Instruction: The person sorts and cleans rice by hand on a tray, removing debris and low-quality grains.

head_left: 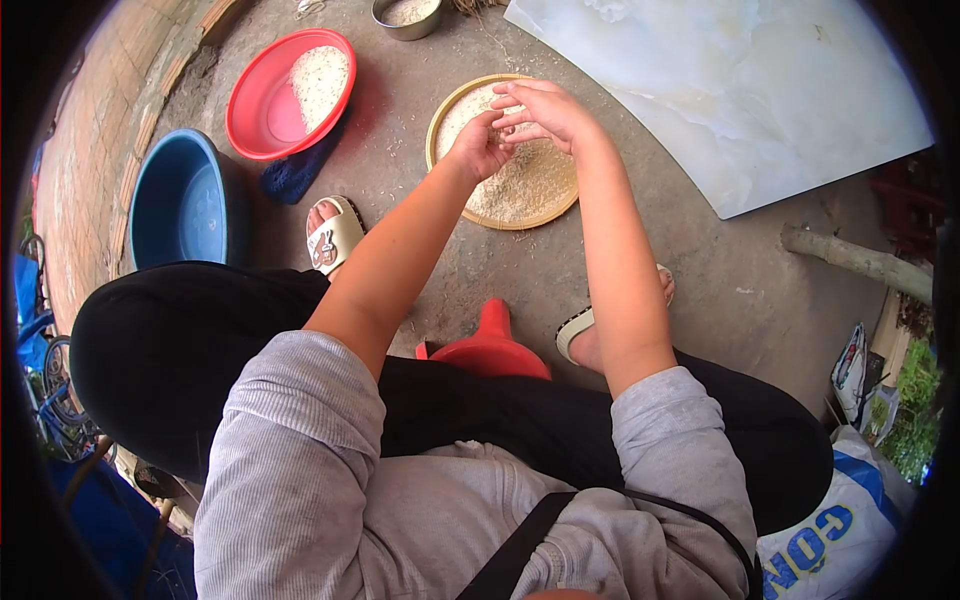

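Observation:
My left hand (483, 150) hovers over a round woven tray (432, 135), its palm partly turned up and its fingers loosely curled apart. Close beside it is my right hand (550, 115), fingers stretched out and spread, their tips overlapping the left fingers in this view. Neither hand shows anything gripped. Pale rice-like grain (515, 195) lies across the tray, heaped toward the near side, and the hands and forearms hide part of it.
Left of the tray stand a red basin (262, 105) with pale grain on one side and a blue tub (180, 205). A metal bowl (410, 25) of grain sits at the back. A marbled slab (730, 90) lies right; a red plastic stool (490, 350) is between my feet.

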### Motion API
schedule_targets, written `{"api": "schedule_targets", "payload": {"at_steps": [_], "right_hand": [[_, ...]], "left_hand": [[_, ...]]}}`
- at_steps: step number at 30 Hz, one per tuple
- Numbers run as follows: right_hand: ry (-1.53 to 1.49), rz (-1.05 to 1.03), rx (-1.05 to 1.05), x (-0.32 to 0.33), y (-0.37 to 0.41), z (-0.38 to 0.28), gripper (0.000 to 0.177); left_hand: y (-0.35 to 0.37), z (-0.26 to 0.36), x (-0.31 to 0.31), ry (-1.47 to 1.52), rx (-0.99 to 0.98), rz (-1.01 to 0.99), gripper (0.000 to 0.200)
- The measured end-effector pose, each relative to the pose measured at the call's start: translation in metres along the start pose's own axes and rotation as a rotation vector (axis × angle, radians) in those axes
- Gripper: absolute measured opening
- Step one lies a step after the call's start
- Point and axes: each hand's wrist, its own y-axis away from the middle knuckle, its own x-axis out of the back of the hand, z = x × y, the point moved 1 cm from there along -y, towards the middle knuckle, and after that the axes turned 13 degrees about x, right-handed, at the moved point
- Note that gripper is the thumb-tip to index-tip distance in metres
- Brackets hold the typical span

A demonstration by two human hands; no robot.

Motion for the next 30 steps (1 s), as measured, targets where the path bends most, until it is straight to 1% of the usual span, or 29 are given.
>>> {"api": "schedule_targets", "payload": {"at_steps": [2,3,4,5,6,7,8,9,11,12,14,15,16,17,18,19,20,21,22,23,24,25,27,28,29,30], "right_hand": [[0.008,0.035,-0.017,0.002,0.001,0.001,0.039],[0.008,0.033,-0.018,0.004,0.0,0.004,0.039],[0.051,0.057,-0.017,0.006,-0.001,0.008,0.037],[0.094,0.081,-0.016,0.008,-0.002,0.011,0.035],[0.094,0.078,-0.017,0.01,-0.003,0.014,0.035],[0.174,0.099,-0.149,0.014,-0.004,0.018,0.031],[0.254,0.12,-0.282,0.017,-0.004,0.023,0.027],[0.255,0.119,-0.283,0.02,-0.006,0.029,0.027],[0.334,0.168,-0.38,0.025,-0.009,0.043,0.018],[0.336,0.165,-0.378,0.03,-0.012,0.055,0.018],[0.478,0.192,-0.313,0.039,-0.017,0.083,0.012],[0.478,0.188,-0.315,0.04,-0.017,0.091,0.012],[0.552,0.178,-0.329,0.04,-0.016,0.097,0.011],[0.627,0.168,-0.342,0.042,-0.016,0.105,0.01],[0.626,0.166,-0.344,0.044,-0.017,0.119,0.01],[0.642,0.195,-0.261,0.048,-0.017,0.135,0.009],[0.659,0.225,-0.179,0.05,-0.017,0.146,0.008],[0.661,0.225,-0.183,0.052,-0.017,0.151,0.008],[0.668,0.243,-0.132,0.053,-0.017,0.154,0.008],[0.675,0.259,-0.08,0.054,-0.017,0.155,0.009],[0.676,0.256,-0.082,0.055,-0.017,0.158,0.009],[0.636,0.257,-0.08,0.057,-0.017,0.16,0.009],[0.595,0.26,-0.074,0.057,-0.018,0.157,0.009],[0.528,0.252,-0.125,0.056,-0.016,0.149,0.009],[0.461,0.244,-0.176,0.055,-0.013,0.142,0.009],[0.461,0.245,-0.176,0.055,-0.013,0.137,0.009]], "left_hand": [[-0.003,0.005,0.003,-0.025,0.014,0.035,0.01],[-0.003,0.01,0.005,-0.032,0.059,0.029,0.014],[-0.004,0.012,0.007,-0.04,0.104,0.023,0.023],[-0.005,0.014,0.008,-0.038,0.102,0.025,0.023],[-0.001,0.018,0.005,-0.058,0.075,0.096,0.029],[0.002,0.022,0.001,-0.077,0.048,0.167,0.035],[0.006,0.027,-0.002,-0.138,-0.035,0.252,0.037],[0.008,0.033,-0.003,-0.136,-0.035,0.252,0.037],[0.015,0.05,-0.003,-0.061,-0.221,0.322,0.036],[0.021,0.061,-0.005,-0.068,-0.288,0.352,0.036],[0.03,0.087,-0.002,-0.042,-0.461,0.437,0.031],[0.037,0.102,0.003,-0.088,-0.56,0.457,0.029],[0.049,0.117,0.0,-0.101,-0.646,0.528,0.031],[0.052,0.136,0.013,-0.145,-0.766,0.557,0.032],[0.058,0.155,0.024,-0.259,-0.895,0.746,0.033],[0.06,0.181,0.047,-0.447,-1.039,0.908,0.035],[0.079,0.191,0.046,-0.568,-1.207,0.941,0.043],[0.093,0.206,0.054,-0.728,-1.164,1.207,0.041],[0.102,0.218,0.065,-0.874,-1.116,1.405,0.037],[0.103,0.239,0.089,-0.945,-0.885,1.427,0.038],[0.106,0.236,0.085,-1.042,-0.704,1.568,0.046],[0.11,0.23,0.078,-1.133,-0.511,1.699,0.06],[0.107,0.213,0.07,-1.205,-0.529,1.686,0.074],[0.103,0.198,0.06,-1.278,-0.672,1.699,0.069],[0.091,0.187,0.057,-1.31,-0.876,1.648,0.061],[0.074,0.178,0.056,-1.347,-1.11,1.553,0.051]]}}
